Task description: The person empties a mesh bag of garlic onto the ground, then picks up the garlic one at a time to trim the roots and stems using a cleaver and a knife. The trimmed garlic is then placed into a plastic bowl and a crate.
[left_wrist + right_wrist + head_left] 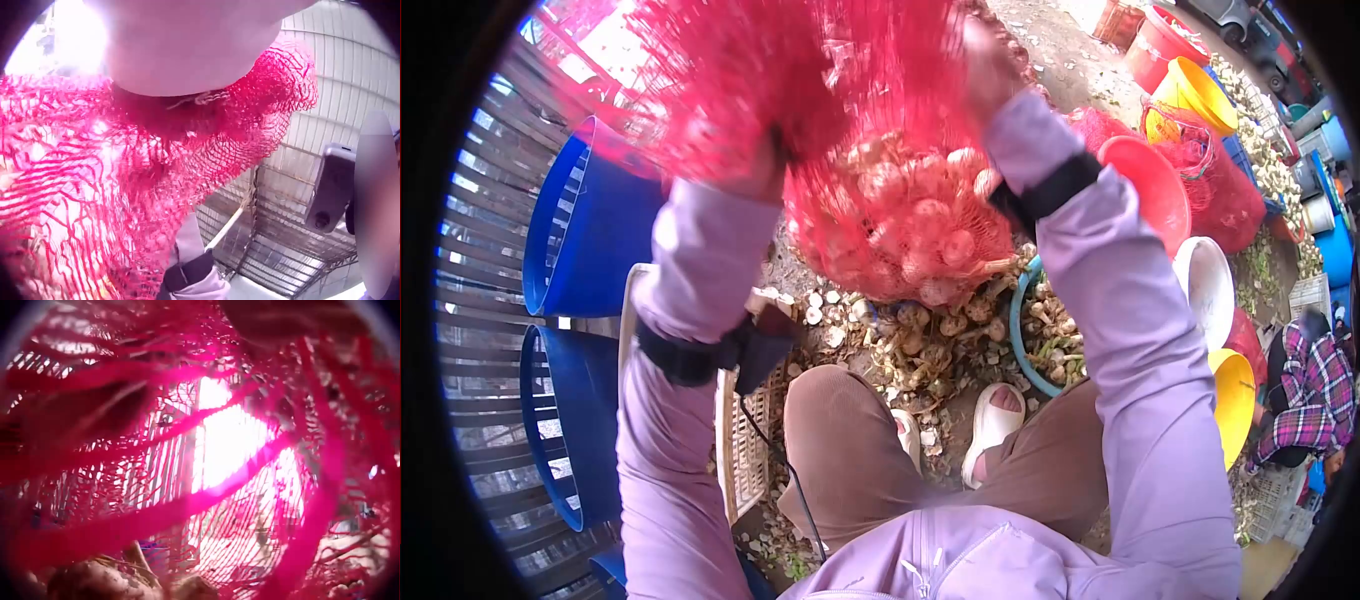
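Observation:
A red mesh bag (900, 225) full of garlic bulbs hangs or stands at the top centre of the head view, its loose upper mesh raised and blurred. My left hand (756, 172) grips that mesh on the left, fingers mostly hidden behind it. In the left wrist view, bunched mesh (169, 119) lies right against my left hand (187, 53). On the other side my right hand (990, 72) holds the mesh edge, blurred. Red strands (144, 519) cover the right wrist view, with bulbs (97, 581) low behind them.
Blue tubs (585, 420) stand at the left beside a cream crate (745, 450). Loose garlic and peelings (930, 350) lie on the ground near a teal-rimmed basin (1022, 345). Red, white and yellow containers line the right, where a person in plaid (1310, 385) sits.

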{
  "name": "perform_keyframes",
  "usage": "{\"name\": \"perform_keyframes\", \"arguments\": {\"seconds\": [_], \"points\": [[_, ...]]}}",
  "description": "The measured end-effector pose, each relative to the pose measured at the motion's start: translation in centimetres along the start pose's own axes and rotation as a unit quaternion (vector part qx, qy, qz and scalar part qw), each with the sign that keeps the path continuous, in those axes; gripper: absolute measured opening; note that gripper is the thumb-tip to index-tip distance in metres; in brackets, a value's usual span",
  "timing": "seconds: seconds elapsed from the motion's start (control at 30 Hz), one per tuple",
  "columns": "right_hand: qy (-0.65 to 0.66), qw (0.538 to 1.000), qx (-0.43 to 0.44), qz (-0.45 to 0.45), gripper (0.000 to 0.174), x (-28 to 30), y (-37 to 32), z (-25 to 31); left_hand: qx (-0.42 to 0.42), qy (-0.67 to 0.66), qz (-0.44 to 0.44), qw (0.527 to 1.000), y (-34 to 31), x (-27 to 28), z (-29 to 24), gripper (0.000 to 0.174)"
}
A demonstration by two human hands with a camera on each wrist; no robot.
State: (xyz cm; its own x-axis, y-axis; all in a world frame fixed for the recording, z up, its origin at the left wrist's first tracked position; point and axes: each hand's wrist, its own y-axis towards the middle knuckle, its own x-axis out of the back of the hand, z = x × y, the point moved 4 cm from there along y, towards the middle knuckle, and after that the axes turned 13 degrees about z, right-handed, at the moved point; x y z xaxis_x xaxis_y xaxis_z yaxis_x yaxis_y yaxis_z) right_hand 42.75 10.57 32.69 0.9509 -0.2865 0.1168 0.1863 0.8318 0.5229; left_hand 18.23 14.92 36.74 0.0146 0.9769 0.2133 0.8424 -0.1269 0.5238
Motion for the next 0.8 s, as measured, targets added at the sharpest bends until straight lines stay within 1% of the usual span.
{"name": "perform_keyframes", "arguments": {"seconds": [0.03,0.07,0.1,0.13,0.17,0.2,0.23,0.27,0.3,0.33,0.43,0.5,0.53,0.57,0.6,0.63,0.67,0.7,0.73,0.77,0.8], "points": [[0.035,0.998,0.046,0.015,0.015,-0.6,-1.7,-0.6,0.062,0.088,-0.010,0.994,-0.4,-0.2,0.6,0.048],[0.011,0.995,0.097,-0.034,0.015,-1.8,-3.2,-0.1,0.124,0.174,-0.021,0.977,-0.7,-0.3,1.2,0.046],[-0.011,0.986,0.146,-0.084,0.016,-2.8,-4.3,0.4,0.188,0.257,-0.031,0.948,-1.1,-0.5,1.8,0.045],[0.104,0.986,-0.115,-0.067,0.012,-2.0,-4.5,-0.2,0.250,0.336,-0.040,0.907,-1.5,-0.6,2.1,0.043],[0.103,0.986,-0.114,-0.068,0.012,-1.7,-4.4,0.5,0.308,0.414,-0.048,0.855,-1.7,-0.6,2.2,0.041],[0.112,0.985,-0.106,-0.084,0.013,-1.1,-4.0,1.1,0.359,0.490,-0.055,0.792,-1.6,-0.2,2.1,0.040],[0.121,0.983,-0.099,-0.099,0.014,-0.6,-3.6,1.6,0.357,0.492,-0.055,0.792,-0.9,0.5,1.9,0.040],[0.131,0.981,-0.093,-0.112,0.015,-0.2,-3.1,2.0,0.258,0.554,-0.057,0.790,0.5,1.3,0.8,0.033],[0.141,0.978,-0.086,-0.123,0.016,0.2,-2.6,2.3,0.156,0.609,-0.059,0.776,1.3,1.7,-0.1,0.028],[0.150,0.976,-0.082,-0.136,0.017,0.6,-2.2,2.5,0.155,0.609,-0.060,0.775,1.3,2.0,0.1,0.028],[0.182,0.965,-0.067,-0.176,0.020,1.9,-0.8,2.5,0.219,0.457,-0.126,0.852,-0.1,3.4,2.2,0.025],[0.211,0.956,-0.056,-0.195,0.023,2.2,0.4,2.8,0.262,0.352,-0.174,0.882,-2.0,4.0,3.3,0.023],[0.231,0.967,-0.021,-0.107,0.032,2.1,0.2,2.4,0.272,0.302,-0.196,0.892,-2.4,4.5,3.7,0.021],[0.045,0.986,-0.072,-0.145,0.033,2.9,-1.5,1.5,0.284,0.244,-0.213,0.902,-2.7,4.6,4.5,0.020],[-0.107,0.980,0.001,-0.166,0.031,3.6,-1.5,-1.1,0.293,0.184,-0.226,0.911,-2.8,4.7,5.5,0.019],[-0.256,0.948,0.066,-0.177,0.030,2.4,-1.6,-0.9,0.304,0.117,-0.243,0.914,-3.2,4.6,6.6,0.019],[-0.595,0.778,0.151,-0.133,0.033,1.7,-3.2,0.5,0.325,0.048,-0.266,0.906,-4.6,4.0,7.1,0.018],[-0.341,0.937,0.010,-0.073,0.041,0.9,-2.2,3.0,0.273,0.170,-0.237,0.917,-2.7,3.4,5.3,0.018],[-0.341,0.937,0.011,-0.076,0.041,1.0,-1.6,4.6,0.146,0.395,-0.199,0.885,-0.8,3.2,4.2,0.021],[-0.341,0.935,0.058,-0.078,0.036,1.4,-0.9,6.4,0.007,0.589,-0.151,0.794,0.6,2.3,3.4,0.023],[-0.340,0.931,0.105,-0.078,0.032,1.9,0.0,7.6,0.000,0.296,-0.194,0.935,1.5,3.7,2.7,0.026]]}}
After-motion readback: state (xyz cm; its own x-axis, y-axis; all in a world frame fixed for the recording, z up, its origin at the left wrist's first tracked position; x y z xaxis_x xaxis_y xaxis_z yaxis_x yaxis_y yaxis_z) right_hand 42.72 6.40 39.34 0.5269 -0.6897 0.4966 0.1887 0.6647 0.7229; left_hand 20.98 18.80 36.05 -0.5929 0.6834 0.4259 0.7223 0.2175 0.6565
